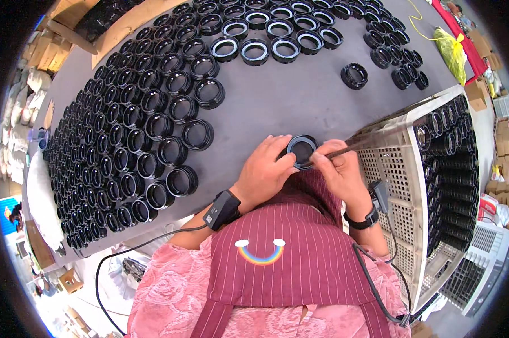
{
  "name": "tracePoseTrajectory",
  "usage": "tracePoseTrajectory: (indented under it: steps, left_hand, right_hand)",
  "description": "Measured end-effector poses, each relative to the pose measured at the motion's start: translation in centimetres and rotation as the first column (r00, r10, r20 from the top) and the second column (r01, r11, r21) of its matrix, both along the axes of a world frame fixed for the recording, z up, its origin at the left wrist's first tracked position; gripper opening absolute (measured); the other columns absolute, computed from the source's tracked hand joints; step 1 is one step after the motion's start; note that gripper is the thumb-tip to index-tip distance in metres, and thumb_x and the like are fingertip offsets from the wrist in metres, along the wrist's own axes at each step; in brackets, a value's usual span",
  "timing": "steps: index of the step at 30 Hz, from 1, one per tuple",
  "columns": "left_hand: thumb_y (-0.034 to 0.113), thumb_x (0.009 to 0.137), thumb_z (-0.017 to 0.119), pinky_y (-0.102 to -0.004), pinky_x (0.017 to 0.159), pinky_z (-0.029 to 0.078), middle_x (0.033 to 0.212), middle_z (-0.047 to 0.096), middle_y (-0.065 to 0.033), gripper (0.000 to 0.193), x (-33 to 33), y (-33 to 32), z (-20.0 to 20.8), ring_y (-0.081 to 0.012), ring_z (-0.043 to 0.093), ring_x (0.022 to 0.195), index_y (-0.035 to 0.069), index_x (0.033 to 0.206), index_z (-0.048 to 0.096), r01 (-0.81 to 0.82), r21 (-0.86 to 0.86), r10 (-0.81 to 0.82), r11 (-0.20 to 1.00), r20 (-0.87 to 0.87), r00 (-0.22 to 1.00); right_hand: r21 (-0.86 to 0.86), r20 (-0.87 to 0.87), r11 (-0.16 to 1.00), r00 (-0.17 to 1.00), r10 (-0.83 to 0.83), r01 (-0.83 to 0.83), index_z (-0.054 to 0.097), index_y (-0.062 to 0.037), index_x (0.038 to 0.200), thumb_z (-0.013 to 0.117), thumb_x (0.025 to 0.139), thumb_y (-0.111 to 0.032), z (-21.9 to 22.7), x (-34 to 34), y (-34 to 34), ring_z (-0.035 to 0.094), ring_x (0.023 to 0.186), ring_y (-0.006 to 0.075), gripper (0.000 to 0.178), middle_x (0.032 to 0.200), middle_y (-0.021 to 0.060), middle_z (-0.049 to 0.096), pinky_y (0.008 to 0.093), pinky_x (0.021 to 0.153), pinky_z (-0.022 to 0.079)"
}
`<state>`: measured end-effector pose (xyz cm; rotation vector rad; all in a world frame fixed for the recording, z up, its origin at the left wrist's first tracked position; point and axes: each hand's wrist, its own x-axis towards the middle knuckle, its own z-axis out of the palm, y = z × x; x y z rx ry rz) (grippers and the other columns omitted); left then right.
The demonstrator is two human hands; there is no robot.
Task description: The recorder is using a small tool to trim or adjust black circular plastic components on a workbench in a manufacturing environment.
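Note:
A black ring [314, 165] with a grey inner lip is held at the near edge of the table, tilted toward me. My left hand [266, 172] is closed on its left side, thumb and fingers pinching the rim. My right hand [340, 172] is closed around a thin dark stick-like tool [341, 151], its fingertips against the right side of the same ring. The tool's working end is hidden by the fingers, so I cannot tell whether it touches the ring.
Rows of black rings [182, 108] cover the table's left side. Several grey-lined rings [255, 51] stand at the back, and a single ring [354, 75] sits at the right. A pale plastic crate [391, 169] filled with black rings stands close to my right arm. A yellow-green bag [450, 53] lies at the far right.

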<state>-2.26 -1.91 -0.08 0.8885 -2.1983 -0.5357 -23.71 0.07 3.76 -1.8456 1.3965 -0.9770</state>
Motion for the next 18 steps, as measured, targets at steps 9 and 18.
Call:
tracePoseTrajectory:
  steps: [9, 18]
  left_hand:
    - [0.020, 0.076, 0.082, -0.0526, 0.110, 0.040, 0.128, 0.060, -0.0200, 0.068, -0.1, -0.3, 0.3, -0.0378, 0.057, 0.120, -0.001, 0.131, 0.048, -0.036, 0.110, 0.045, 0.993, -0.075, 0.996]
    - [0.020, 0.070, 0.082, -0.0500, 0.096, 0.047, 0.111, 0.060, -0.0190, 0.064, -3.5, -1.6, 0.8, -0.0394, 0.060, 0.107, 0.001, 0.122, 0.049, -0.103, 0.344, 0.184, 0.933, -0.211, 0.960]
  right_hand:
    - [-0.442, 0.036, 0.896, 0.999, -0.035, 0.047, 0.065, -0.0061, 0.090, 0.070, 0.087, -0.005, -3.0, 2.2, -0.3, 0.063, 0.074, 0.0298, 0.006, 0.084, 0.0095, 0.068, 0.0420, 0.079, 0.050]
    - [-0.067, 0.613, 0.894, 0.725, -0.315, 0.444, 0.064, 0.0003, 0.102, 0.052, 0.102, -0.006, -4.0, 0.6, 3.2, 0.062, 0.085, 0.0142, 0.014, 0.105, 0.0112, 0.064, 0.0285, 0.078, 0.052]
